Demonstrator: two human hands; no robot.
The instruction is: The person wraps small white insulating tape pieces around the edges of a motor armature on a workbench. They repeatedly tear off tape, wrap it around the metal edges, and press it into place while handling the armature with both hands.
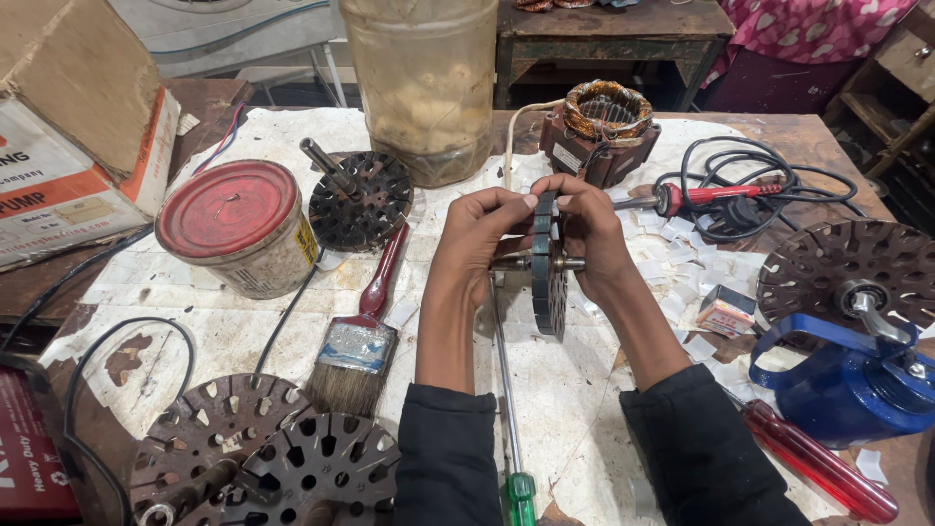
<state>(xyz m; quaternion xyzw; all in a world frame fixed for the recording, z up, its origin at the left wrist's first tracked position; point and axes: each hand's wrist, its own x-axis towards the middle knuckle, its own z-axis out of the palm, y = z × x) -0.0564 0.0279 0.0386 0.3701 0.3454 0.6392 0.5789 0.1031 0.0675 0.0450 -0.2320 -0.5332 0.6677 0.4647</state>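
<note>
A cardboard box [73,127], brown with a white, orange-banded printed side, stands at the table's [584,438] far left corner. Just right of it a round tin [239,229] has a red lid and a worn pale label. A small red-and-white packet [726,314] lies near the right edge.

Rotor disc [550,282] between hands (upright)

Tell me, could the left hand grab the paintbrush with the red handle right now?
Probably not right away. The left hand and the right hand both grip the slotted metal disc on its shaft. The paintbrush lies just beside the left forearm with nothing over it, so the path looks free once that hand lets go.
</note>
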